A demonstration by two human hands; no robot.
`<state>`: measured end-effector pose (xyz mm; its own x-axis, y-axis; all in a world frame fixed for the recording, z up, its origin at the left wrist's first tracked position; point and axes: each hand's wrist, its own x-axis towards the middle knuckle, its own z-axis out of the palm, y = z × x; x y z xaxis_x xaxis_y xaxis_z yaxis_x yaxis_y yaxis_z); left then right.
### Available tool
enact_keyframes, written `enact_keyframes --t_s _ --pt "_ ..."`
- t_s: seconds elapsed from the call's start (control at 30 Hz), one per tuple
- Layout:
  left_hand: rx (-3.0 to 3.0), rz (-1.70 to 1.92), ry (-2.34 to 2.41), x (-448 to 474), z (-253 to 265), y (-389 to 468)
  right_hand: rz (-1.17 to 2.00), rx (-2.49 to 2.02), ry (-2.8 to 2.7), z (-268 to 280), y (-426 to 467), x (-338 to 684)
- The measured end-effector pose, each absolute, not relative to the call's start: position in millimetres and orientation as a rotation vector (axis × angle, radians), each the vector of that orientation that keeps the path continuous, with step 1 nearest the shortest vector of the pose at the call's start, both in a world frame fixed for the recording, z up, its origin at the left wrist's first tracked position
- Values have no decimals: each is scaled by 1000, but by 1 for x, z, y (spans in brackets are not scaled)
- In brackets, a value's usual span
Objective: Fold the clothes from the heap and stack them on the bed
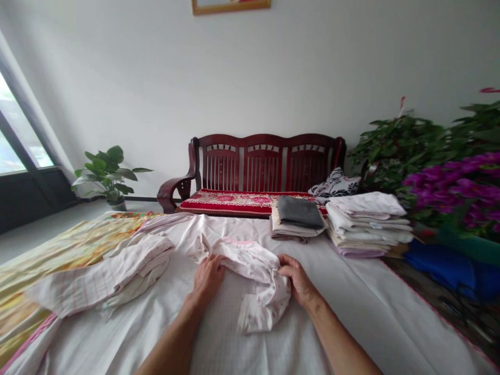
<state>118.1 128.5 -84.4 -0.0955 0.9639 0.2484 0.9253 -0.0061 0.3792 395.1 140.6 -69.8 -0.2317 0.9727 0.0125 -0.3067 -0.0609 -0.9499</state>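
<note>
A small white-and-pink printed garment (pixel 250 260), seemingly a child's long-sleeved top, lies crumpled on the pale sheet (pixel 156 333) before me. My left hand (pixel 210 273) is closed at its left edge, fingertips partly hidden in the cloth. On the other side my right hand (pixel 296 278) pinches the right edge between thumb and fingers. One sleeve folds down toward me between my forearms. Left of my hands rests a loose heap of striped pale clothing (pixel 113 273).
At the back right stand a tall stack of folded light clothes (pixel 367 224) and a shorter pile topped with dark grey cloth (pixel 300 212). A yellow patterned cloth (pixel 78 242) covers the left. Beyond are a wooden bench (pixel 261 161), a potted plant (pixel 111 174) and purple flowers (pixel 461 185).
</note>
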Motion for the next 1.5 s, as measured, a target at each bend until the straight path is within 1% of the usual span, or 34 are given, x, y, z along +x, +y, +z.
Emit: enact_keyframes --t_s 0.17,0.27,0.47,0.57,0.67,0.8,0.87,0.93,1.0,1.07,1.13,1.27,1.33,1.43,1.5 --pt "2020 513 2337 118 -65 119 1368 -793 -859 -60 151 421" --pt "1931 347 2306 114 -52 114 1356 -832 -786 -62 159 441" --pt "1867 247 2283 108 -33 112 1358 -698 -685 -66 167 461" --pt "2002 387 2317 113 -30 117 1416 -637 -712 -62 164 458" --pt "2335 585 2154 123 -35 133 1471 -620 -781 -56 158 449" --pt "2432 516 1711 127 -45 162 1508 -594 -770 -44 152 442" --pt "2393 530 1691 121 -42 173 1459 -572 -732 -38 153 445" --pt "2327 725 1781 109 -28 181 1351 -556 -690 -34 156 451" --pt "2208 1098 1787 96 -5 184 1262 -590 -662 -30 160 457" --pt "2092 1424 1686 86 21 186 1233 -695 -668 -26 164 460" --pt "2049 1549 1620 80 44 186 1244 -801 -684 -20 167 462" --pt "1952 1611 1563 71 75 187 1311 -736 -745 7 169 468" --pt "1927 1607 1528 63 86 185 1351 -695 -876 24 165 473" --pt "1995 1507 1498 46 106 178 1342 -760 -1312 45 158 478" --pt "2083 1318 1517 34 119 172 1154 -908 -1662 54 156 475"
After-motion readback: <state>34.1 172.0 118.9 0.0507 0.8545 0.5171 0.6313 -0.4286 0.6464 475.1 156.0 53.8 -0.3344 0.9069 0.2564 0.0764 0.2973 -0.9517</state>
